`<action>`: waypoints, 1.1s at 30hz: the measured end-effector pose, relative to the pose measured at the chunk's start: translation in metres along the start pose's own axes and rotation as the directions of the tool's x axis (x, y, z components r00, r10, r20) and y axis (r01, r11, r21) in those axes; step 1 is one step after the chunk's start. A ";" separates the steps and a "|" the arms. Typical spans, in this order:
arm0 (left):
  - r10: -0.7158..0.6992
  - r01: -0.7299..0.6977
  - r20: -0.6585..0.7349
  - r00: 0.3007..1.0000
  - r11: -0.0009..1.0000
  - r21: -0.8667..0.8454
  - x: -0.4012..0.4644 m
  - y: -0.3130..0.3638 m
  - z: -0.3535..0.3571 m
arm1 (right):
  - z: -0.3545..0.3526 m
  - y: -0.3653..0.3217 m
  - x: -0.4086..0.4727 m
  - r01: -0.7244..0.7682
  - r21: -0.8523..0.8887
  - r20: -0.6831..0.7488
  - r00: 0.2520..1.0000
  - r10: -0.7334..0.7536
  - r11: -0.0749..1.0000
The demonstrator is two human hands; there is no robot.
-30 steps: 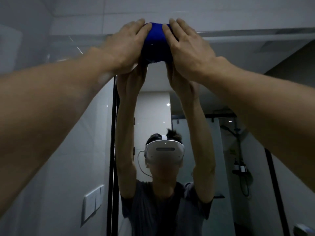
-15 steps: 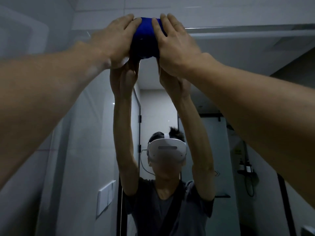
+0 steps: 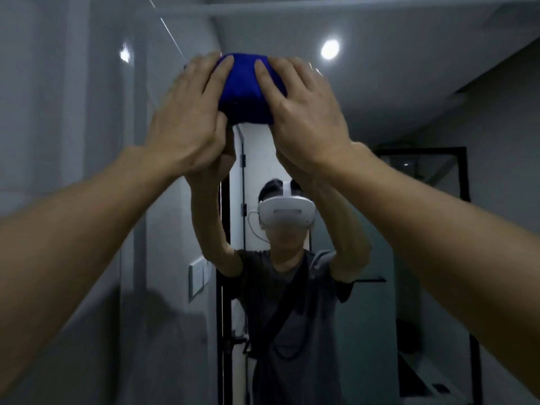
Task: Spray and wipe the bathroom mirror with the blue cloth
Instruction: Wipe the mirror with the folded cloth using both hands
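Mirror [image 3: 409, 118]: a large bathroom mirror fills nearly the whole view, seen from close up and from below. Its glass reflects a dim grey room and the person standing before it.

Reflected room: grey walls, a dark-framed doorway behind the person, a black-framed glass panel [image 3: 423, 173] on the right, and one round ceiling light [image 3: 330, 49] glowing high on the right.

Reflected person: stands centre, both arms raised overhead, wearing a dark grey T-shirt with a strap across the chest and a white headset [image 3: 287, 216] over the eyes. A thin cable hangs from the headset's side.

Arms: two bare forearms reach up and inward from the lower corners of the view, meeting near the top centre.

Left hand [image 3: 187, 124]: laid flat on the left half of the cloth, fingers straight and slightly spread, pressing it against the glass. Nothing is gripped.

Right hand [image 3: 301, 112]: laid flat on the right half of the cloth in the same way, fingers straight and pointing up, thumb tucked towards the cloth's lower edge.

Blue cloth [image 3: 244, 89]: a bright blue folded cloth, high on the mirror at top centre, sandwiched between the two hands and the glass. Only the strip between the hands shows.

Wall switch [image 3: 199, 276]: a pale switch plate, reflected on the wall to the left of the person, below shoulder level.
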State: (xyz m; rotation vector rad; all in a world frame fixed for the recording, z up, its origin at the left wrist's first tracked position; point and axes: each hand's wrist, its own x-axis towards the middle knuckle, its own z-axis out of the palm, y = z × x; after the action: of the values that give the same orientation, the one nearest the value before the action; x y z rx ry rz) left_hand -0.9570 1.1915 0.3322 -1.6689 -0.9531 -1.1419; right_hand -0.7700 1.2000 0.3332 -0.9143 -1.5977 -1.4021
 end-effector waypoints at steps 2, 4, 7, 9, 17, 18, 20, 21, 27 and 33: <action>-0.015 0.015 0.023 1.000 1.000 -0.018 -0.034 0.010 0.004 | -0.002 -0.013 -0.031 0.010 0.034 0.008 1.000 -0.010 0.999; -0.022 0.023 0.043 0.999 0.999 -0.035 -0.069 0.019 0.008 | -0.002 -0.027 -0.067 0.019 0.073 0.010 1.000 -0.020 0.997; -0.044 0.048 0.072 0.996 0.997 -0.064 -0.129 0.035 0.014 | -0.001 -0.047 -0.124 0.036 0.107 -0.011 0.999 -0.035 0.994; -0.081 0.092 0.100 0.992 0.990 -0.111 -0.172 0.049 0.017 | -0.001 -0.061 -0.163 0.064 0.126 -0.009 0.998 -0.063 0.990; -0.114 0.164 0.230 0.966 0.964 -0.209 -0.302 0.090 0.019 | -0.013 -0.113 -0.298 0.072 0.283 0.129 0.985 -0.112 0.956; -0.100 0.155 0.265 0.959 0.969 -0.194 -0.317 0.094 0.019 | -0.014 -0.119 -0.313 0.069 0.304 0.121 0.987 -0.110 0.950; -0.079 0.143 0.343 0.936 0.976 -0.166 -0.350 0.103 0.022 | -0.015 -0.130 -0.343 0.074 0.328 0.110 0.987 -0.116 0.942; -0.084 0.154 0.393 0.916 0.976 -0.152 -0.366 0.108 0.024 | -0.015 -0.137 -0.359 0.079 0.333 0.116 0.985 -0.124 0.940; -0.084 0.152 0.466 0.881 0.982 -0.111 -0.449 0.132 0.038 | -0.017 -0.172 -0.439 0.040 0.393 0.153 0.982 -0.108 0.919; -0.057 0.062 0.462 0.885 0.998 0.005 -0.478 0.140 0.051 | -0.020 -0.181 -0.461 0.008 0.462 0.270 0.951 -0.149 0.887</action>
State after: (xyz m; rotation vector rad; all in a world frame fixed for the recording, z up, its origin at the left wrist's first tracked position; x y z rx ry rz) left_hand -0.9507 1.1402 -0.1660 -1.9785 -1.3024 -0.7942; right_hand -0.7400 1.1528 -0.1596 -0.8042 -2.1008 -0.8960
